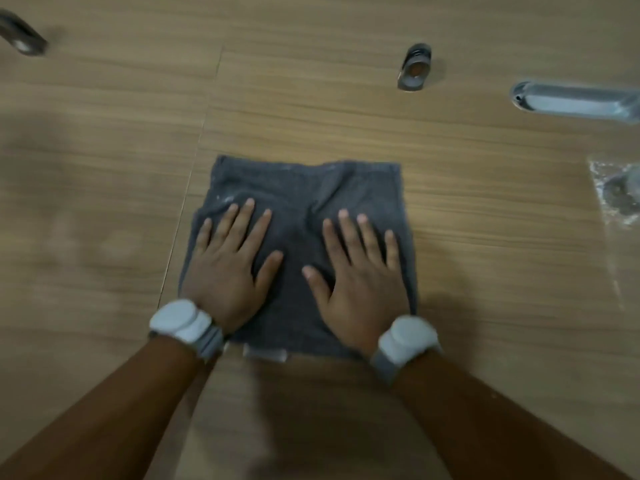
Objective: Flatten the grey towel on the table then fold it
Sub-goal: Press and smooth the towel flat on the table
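Grey towel lies spread, slightly wrinkled, on table.

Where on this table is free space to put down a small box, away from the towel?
The widest bare table lies left of the grey towel, below the blurred dark object. A second patch lies between the towel's far edge and the small dark cylinder. The right side is crowded: a metal oval fitting and a clear plastic bag.
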`<state>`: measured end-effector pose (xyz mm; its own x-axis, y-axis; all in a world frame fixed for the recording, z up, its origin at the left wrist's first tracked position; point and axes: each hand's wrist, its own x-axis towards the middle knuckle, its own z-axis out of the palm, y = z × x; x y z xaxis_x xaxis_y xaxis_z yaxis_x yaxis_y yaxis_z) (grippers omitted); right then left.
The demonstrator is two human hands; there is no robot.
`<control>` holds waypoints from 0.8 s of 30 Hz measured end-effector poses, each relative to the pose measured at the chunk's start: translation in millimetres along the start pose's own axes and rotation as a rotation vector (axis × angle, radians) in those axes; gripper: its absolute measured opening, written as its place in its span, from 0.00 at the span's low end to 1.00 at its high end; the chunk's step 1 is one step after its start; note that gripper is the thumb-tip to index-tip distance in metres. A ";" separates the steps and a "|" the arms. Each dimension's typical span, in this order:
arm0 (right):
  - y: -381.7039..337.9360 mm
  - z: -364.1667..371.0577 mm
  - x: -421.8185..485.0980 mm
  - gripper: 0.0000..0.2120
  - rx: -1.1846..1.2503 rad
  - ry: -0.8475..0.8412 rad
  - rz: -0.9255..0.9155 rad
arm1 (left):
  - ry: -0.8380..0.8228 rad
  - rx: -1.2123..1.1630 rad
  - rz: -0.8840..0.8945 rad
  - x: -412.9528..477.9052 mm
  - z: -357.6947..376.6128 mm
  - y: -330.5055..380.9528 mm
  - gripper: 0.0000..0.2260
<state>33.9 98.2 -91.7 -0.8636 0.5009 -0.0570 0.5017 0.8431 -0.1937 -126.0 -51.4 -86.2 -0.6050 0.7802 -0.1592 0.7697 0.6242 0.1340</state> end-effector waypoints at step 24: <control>214.6 -37.9 -97.4 0.35 -0.077 -0.005 0.126 | -0.023 -0.011 0.109 6.6 35.1 238.5 0.32</control>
<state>227.5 237.8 -90.6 -0.7938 0.6027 -0.0814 0.6081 0.7864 -0.1086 60.7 101.2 -89.6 -0.5130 0.8422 -0.1659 0.8281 0.5364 0.1625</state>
